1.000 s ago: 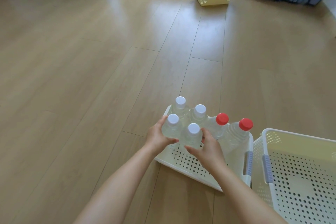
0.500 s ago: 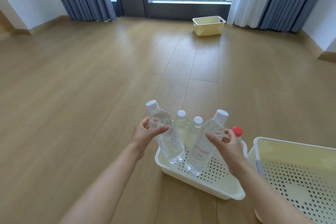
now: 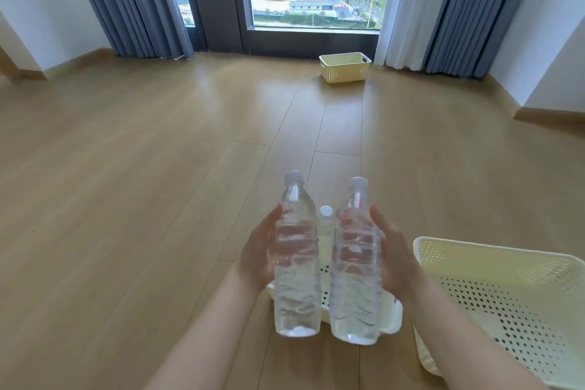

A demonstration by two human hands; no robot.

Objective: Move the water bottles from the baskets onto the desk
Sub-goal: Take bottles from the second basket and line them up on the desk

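Wooden floor (image 3: 126, 199) stretches toward the window. Above the white basket (image 3: 391, 315), the left hand (image 3: 258, 258) grips one full bottle (image 3: 296, 263) and the right hand (image 3: 394, 258) another (image 3: 354, 266), mid-body. They look heavy, smooth and slightly squashy; no table shows.

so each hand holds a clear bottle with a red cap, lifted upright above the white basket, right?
Not quite: the caps are white, not red. The head view shows the left hand holding one clear bottle and the right hand another bottle, both upright above the white basket, each with a white cap.
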